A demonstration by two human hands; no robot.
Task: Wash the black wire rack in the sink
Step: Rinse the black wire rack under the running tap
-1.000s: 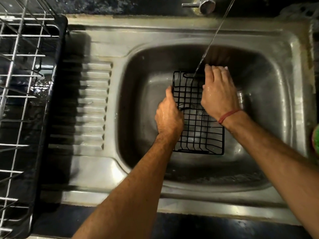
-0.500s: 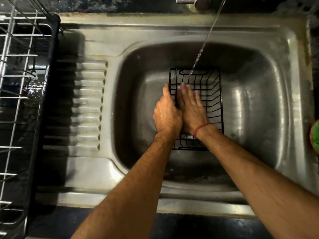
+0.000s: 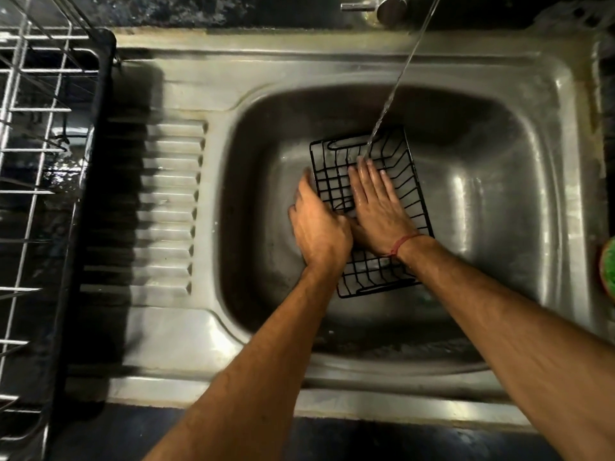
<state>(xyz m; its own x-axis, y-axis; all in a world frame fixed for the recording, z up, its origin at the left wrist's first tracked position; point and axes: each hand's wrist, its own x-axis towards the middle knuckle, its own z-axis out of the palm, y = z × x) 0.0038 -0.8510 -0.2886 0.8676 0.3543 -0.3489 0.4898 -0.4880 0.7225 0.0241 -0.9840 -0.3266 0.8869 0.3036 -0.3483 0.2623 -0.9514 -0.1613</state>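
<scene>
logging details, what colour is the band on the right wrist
Red, a thin band on the right wrist, seen in the head view.

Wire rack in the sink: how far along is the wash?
Done: the wire rack lies in the sink with water running onto its far end. In hand: the left hand steadies its left edge while the right hand lies flat on the wires, rubbing. Left: no soap shows, and it has not gone to the drying rack.
</scene>
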